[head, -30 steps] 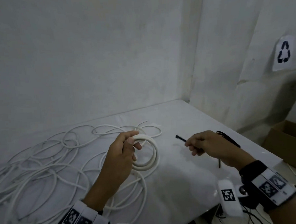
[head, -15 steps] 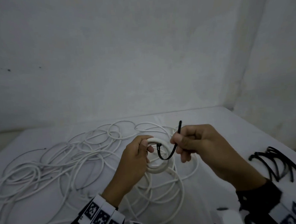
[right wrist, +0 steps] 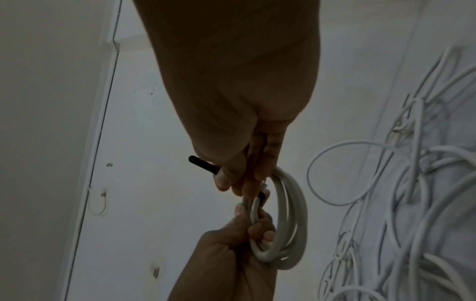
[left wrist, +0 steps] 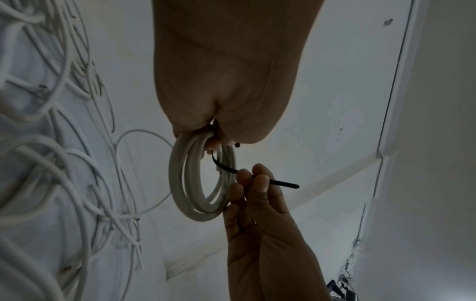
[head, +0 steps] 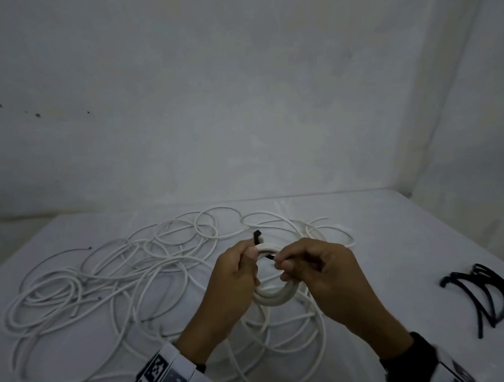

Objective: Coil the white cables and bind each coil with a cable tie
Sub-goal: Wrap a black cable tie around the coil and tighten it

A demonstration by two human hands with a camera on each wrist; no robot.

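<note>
Where left fingers (head: 250,256) gripping coil (head: 275,297) meet right fingers (head: 287,266) pinching tie (left wrist: 226,169), its midsection hidden.

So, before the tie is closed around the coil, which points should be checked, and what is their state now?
1. Left hand holds the white cable coil together: ok.
2. Right hand pinches the black cable tie: ok.
3. Tie passes through the coil's opening: ok, seen in the left wrist view.
4. Tie tail inserted into its head: not ok; the head end sticks up free.
5. Tie encloses every turn of the coil: cannot tell.
6. Spare black cable ties lie ready on the table: ok.
</note>
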